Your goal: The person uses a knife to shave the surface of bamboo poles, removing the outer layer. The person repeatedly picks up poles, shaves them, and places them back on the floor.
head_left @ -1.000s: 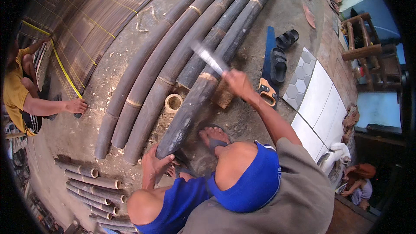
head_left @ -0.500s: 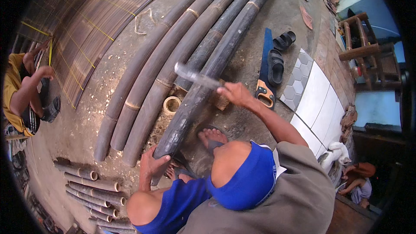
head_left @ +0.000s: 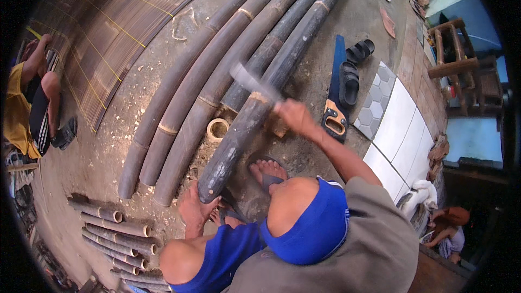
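Centre frame: bamboo pole (head_left: 233,145), end clasped by left hand (head_left: 194,207), is best steadied; broad-bladed knife (head_left: 251,80), clenched in right hand (head_left: 296,116), angled shallowly.

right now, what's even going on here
The wearer's left hand holds the near end of a dark bamboo pole, while the right hand grips a metal tool, blurred, over it; whether they touch, I can't tell. More long poles lie alongside to the left, and short bamboo pieces lie at lower left. A saw lies beside dark sandals on the right. At the left edge, a co-worker is near a slatted mat.
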A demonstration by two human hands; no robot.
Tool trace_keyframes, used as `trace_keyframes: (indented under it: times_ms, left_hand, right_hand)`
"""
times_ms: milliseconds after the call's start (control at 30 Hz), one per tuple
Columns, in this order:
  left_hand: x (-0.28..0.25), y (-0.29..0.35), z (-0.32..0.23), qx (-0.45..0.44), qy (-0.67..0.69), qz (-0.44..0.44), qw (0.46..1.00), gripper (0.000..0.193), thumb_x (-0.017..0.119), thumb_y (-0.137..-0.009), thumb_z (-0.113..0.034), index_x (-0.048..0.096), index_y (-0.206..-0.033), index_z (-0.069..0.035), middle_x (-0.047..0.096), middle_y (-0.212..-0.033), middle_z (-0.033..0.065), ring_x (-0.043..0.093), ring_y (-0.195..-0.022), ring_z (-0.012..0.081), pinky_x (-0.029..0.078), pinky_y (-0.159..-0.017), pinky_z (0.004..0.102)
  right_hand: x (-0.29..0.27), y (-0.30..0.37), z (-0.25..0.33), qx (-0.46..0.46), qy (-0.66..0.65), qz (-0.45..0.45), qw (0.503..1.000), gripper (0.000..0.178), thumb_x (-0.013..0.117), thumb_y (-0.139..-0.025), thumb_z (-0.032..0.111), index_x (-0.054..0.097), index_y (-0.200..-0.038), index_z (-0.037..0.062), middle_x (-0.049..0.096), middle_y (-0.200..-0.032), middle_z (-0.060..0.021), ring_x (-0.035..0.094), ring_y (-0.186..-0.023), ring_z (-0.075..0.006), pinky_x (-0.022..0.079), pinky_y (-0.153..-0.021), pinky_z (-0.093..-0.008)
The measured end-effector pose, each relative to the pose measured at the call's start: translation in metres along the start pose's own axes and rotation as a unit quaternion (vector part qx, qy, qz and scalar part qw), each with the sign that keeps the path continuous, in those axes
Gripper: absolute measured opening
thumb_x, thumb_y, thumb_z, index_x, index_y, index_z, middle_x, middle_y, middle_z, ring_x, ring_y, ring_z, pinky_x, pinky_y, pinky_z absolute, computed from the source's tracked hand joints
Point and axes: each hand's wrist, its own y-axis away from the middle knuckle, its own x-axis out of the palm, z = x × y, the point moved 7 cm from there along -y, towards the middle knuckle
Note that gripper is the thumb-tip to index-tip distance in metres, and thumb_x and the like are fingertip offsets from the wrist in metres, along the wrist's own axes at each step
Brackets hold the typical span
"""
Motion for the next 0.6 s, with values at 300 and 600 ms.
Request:
trace_keyframes:
  times_ms: [300,600]
  left_hand:
    - [-0.01,-0.011,-0.001,-0.041,0.063,0.1,0.992,0.092,0.095,-0.063,-0.05,0.062,-0.14,-0.014,0.077,-0.108,0.0182,0.075,-0.102,0.0375,0.058,-0.088,0.0476]
    - [-0.003,-0.01,0.002,-0.07,0.067,0.119,0.988,0.092,0.093,-0.063,-0.054,0.064,-0.14,-0.014,0.078,-0.108,0.0186,0.076,-0.104,0.0362,0.058,-0.091,0.0465]
  right_hand:
    - [-0.001,0.002,-0.003,-0.03,0.079,-0.025,0.996,0.058,0.055,-0.105,0.054,0.067,-0.091,-0.0011,0.069,-0.089,-0.029,0.069,-0.083,-0.049,0.053,-0.071,-0.0555]
    - [-0.013,0.003,0.01,-0.042,0.043,0.02,0.998,0.056,0.057,-0.107,0.049,0.065,-0.086,-0.0018,0.066,-0.075,-0.0205,0.07,-0.076,-0.0355,0.054,-0.068,-0.0469]
